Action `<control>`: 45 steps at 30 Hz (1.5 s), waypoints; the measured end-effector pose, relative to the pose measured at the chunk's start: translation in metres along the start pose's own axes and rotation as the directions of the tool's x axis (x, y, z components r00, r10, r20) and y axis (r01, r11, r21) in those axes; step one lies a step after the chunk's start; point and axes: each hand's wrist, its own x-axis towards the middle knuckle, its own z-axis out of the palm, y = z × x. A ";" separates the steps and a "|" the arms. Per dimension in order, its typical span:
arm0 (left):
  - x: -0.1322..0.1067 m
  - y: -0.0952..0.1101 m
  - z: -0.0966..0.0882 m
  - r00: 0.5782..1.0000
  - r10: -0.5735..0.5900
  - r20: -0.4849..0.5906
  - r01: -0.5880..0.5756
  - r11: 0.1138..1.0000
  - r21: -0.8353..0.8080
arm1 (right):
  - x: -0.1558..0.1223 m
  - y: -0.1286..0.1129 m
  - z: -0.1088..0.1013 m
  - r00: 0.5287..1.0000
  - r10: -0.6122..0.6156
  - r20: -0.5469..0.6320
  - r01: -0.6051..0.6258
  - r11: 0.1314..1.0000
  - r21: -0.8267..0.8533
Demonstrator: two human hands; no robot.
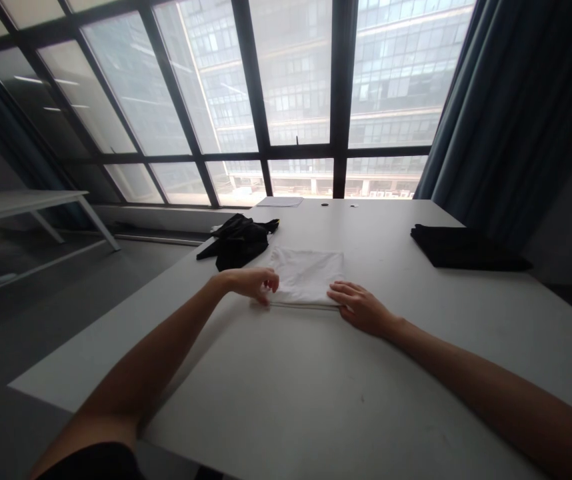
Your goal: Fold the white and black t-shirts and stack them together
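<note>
A folded white cloth [306, 275], perhaps a garment, lies flat on the white table [316, 387] in front of me. At its near left corner is my left hand [252, 283], fingers curled and apart from the thumb, with nothing visible between them. My right hand [363, 308] rests on the near right corner, fingers stretched out over the fabric and thumb by the near edge. The layered near edge of the cloth shows between my hands.
A crumpled black cloth [241, 239] lies at the table's left edge. On the right is a folded black cloth [466, 248]. White paper [280, 201] lies at the far end, before the windows. Another white table [26, 202] stands at left; a blue curtain [511, 120] hangs at right.
</note>
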 end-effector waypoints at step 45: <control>0.117 -0.034 0.048 0.846 -0.295 -0.444 0.431 0.869 0.244 | 0.050 0.010 0.002 0.956 0.295 0.013 -0.295 0.954 0.051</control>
